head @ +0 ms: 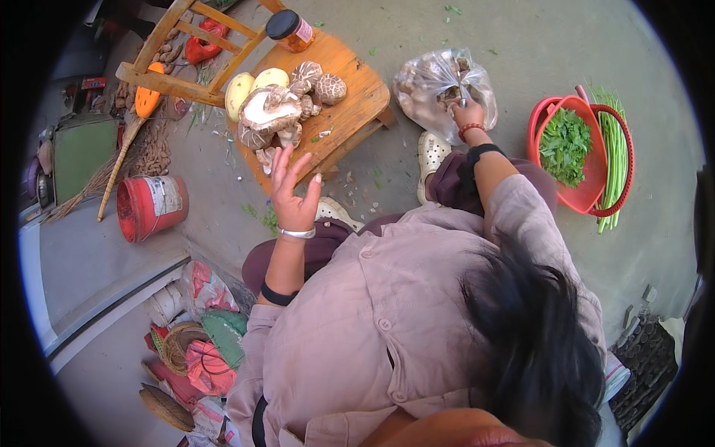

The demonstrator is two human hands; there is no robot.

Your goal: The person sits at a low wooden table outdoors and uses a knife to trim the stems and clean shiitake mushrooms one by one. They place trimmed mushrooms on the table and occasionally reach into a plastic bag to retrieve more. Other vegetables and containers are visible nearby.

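Note:
My right hand grips a slim metal tool, possibly a knife or scissors, at a clear plastic bag. Brown mushrooms fill this bag, which lies on the floor by my foot; how far the tool reaches into it is unclear. Fingers spread and holding nothing, my left hand is raised beside the front left of a wooden chair. Just beyond its fingertips, a large pale-fleshed mushroom rests among several patterned mushroom caps on the seat. Two peeled potatoes lie behind them.
On the seat's far side stands a black-lidded jar. A red basket with leafy greens and long green stalks is at right. Leftward are a red bucket, a twig broom and an orange fly swatter.

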